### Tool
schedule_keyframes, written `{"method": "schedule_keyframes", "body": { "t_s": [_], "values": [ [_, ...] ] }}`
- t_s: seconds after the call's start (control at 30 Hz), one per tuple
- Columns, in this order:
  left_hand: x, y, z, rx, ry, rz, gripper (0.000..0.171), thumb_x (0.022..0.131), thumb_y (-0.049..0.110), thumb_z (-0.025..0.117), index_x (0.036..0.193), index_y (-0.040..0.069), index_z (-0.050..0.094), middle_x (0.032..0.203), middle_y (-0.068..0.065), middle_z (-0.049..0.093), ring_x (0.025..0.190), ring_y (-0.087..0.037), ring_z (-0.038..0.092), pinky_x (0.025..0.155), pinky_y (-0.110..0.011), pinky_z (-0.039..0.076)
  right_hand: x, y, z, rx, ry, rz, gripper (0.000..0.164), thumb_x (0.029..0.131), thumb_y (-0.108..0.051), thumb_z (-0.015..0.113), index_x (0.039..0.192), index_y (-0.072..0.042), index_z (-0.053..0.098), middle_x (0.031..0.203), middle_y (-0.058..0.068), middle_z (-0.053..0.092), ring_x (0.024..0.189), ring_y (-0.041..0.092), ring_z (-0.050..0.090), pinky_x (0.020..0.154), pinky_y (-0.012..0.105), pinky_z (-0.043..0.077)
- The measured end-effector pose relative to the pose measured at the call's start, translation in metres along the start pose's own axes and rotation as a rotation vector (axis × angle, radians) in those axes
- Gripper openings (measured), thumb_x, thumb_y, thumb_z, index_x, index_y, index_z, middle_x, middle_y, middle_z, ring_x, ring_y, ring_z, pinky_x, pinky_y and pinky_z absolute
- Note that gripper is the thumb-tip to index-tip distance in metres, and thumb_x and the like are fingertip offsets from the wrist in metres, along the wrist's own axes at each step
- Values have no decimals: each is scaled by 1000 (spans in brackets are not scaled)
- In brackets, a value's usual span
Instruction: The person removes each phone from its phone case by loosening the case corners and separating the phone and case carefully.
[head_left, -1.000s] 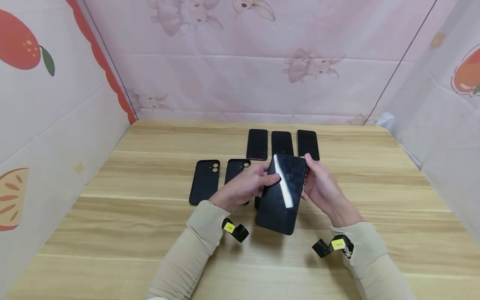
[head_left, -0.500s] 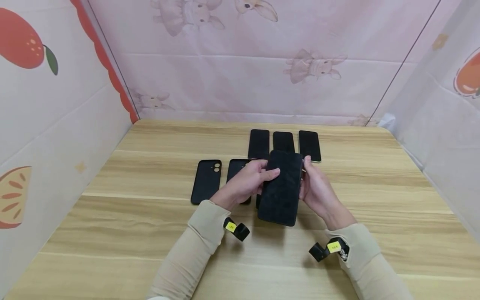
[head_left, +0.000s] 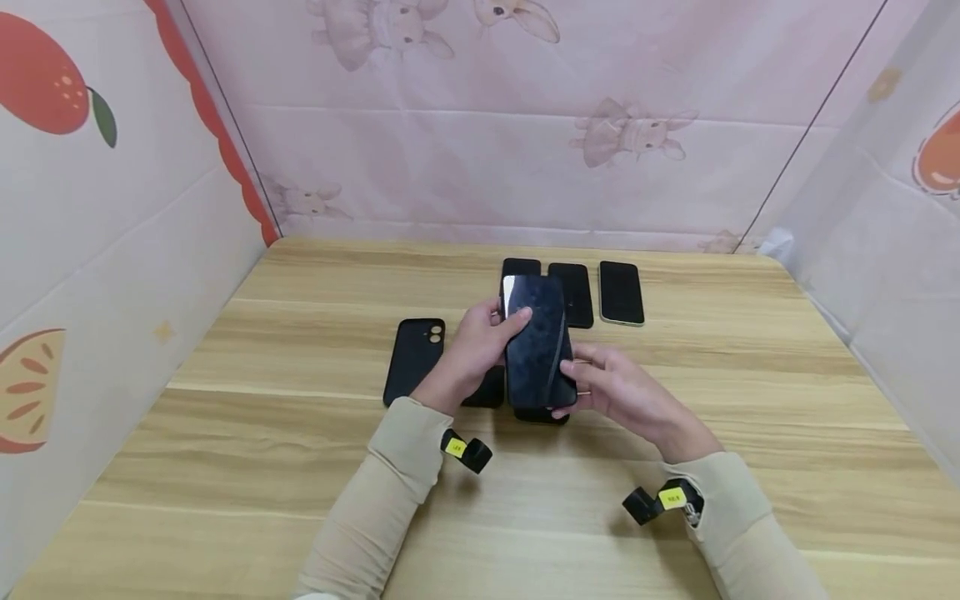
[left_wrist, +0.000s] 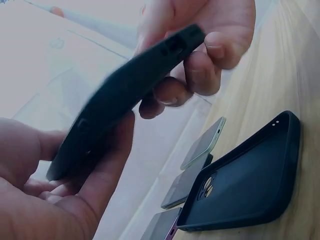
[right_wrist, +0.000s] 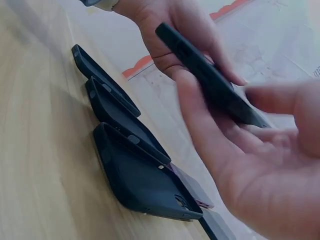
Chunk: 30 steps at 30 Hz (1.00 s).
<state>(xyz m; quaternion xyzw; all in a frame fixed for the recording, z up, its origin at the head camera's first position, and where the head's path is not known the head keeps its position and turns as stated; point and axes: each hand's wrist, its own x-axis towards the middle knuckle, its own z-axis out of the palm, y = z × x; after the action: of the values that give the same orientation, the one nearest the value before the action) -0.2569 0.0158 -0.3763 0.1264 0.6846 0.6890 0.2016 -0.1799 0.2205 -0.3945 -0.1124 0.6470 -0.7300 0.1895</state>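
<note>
Both hands hold a smartphone in a black case, raised above the table with its dark, glossy screen towards the head camera. My left hand grips its left edge, thumb on the screen and fingers underneath. At the lower right corner, my right hand pinches it between thumb and fingers. Cutouts along the cased edge show in the left wrist view, where the phone is seen side-on. Beneath lie black phone cases: one at left, a middle case and a right case, the latter two partly hidden.
Behind the hands lie three phones in a row: a left phone mostly covered, a middle phone and a right phone. The wooden table meets printed cloth walls at back and sides.
The cased phone has moved left and farther back. My right hand has shifted from its upper right edge down to the lower right corner; my left hand keeps its grip.
</note>
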Motion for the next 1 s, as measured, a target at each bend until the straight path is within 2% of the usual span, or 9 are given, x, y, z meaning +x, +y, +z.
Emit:
{"method": "schedule_keyframes", "body": {
  "t_s": [0.13, 0.3, 0.43, 0.6, 0.7, 0.77, 1.0],
  "values": [
    [0, 0, -2, 9, 14, 23, 41, 102, 34, 54, 132, 6, 52, 116, -15, 69, 93, -20, 72, 82, -39, 61, -2, -3, 1, -43, -23, -29, 48, 105, -12, 46, 146, 10, 33, 130, 16, 60, 102, 26, 70, 90, 43, 58],
    [-1, 0, -4, 91, -36, -19, 41, 103, 38, 52, 127, 5, 56, 108, -14, 70, 85, -19, 71, 78, -38, 61, -2, -4, -1, -42, -2, -62, 49, 106, -13, 45, 148, 9, 30, 129, 13, 60, 104, 22, 68, 90, 42, 58],
    [-1, -1, -3, 128, -38, -34, 39, 103, 36, 53, 124, 4, 58, 104, -13, 71, 78, -17, 69, 74, -35, 61, -3, -4, -2, -12, -7, -72, 54, 105, -11, 46, 152, 6, 25, 138, 15, 56, 114, 19, 65, 95, 37, 56],
    [-2, 0, -4, 116, -21, -21, 37, 103, 36, 52, 122, 6, 59, 100, -11, 72, 72, -16, 69, 68, -33, 61, -6, -7, -4, 29, -93, -106, 64, 101, 2, 47, 155, 4, 14, 148, 24, 46, 127, 21, 58, 104, 32, 49],
    [-3, 0, -4, 120, -14, -24, 37, 103, 37, 52, 120, 6, 61, 93, -8, 70, 69, -15, 67, 64, -32, 61, -8, -7, -6, 22, -156, -133, 66, 100, 6, 45, 156, 3, 9, 150, 26, 43, 131, 22, 56, 107, 31, 47],
    [-3, 0, -3, 106, -14, -26, 37, 103, 37, 52, 119, 5, 61, 91, -7, 68, 68, -15, 67, 63, -33, 61, -9, -7, -8, 16, -188, -151, 66, 101, 6, 44, 156, 3, 8, 152, 26, 41, 133, 22, 54, 108, 31, 46],
    [-1, -2, -2, -29, -42, -36, 36, 104, 31, 50, 121, 1, 59, 91, -7, 65, 70, -15, 68, 62, -35, 61, -11, -6, -10, -22, -244, -201, 65, 102, 5, 41, 156, 4, 5, 155, 27, 35, 135, 21, 52, 109, 30, 44]
  ]
}}
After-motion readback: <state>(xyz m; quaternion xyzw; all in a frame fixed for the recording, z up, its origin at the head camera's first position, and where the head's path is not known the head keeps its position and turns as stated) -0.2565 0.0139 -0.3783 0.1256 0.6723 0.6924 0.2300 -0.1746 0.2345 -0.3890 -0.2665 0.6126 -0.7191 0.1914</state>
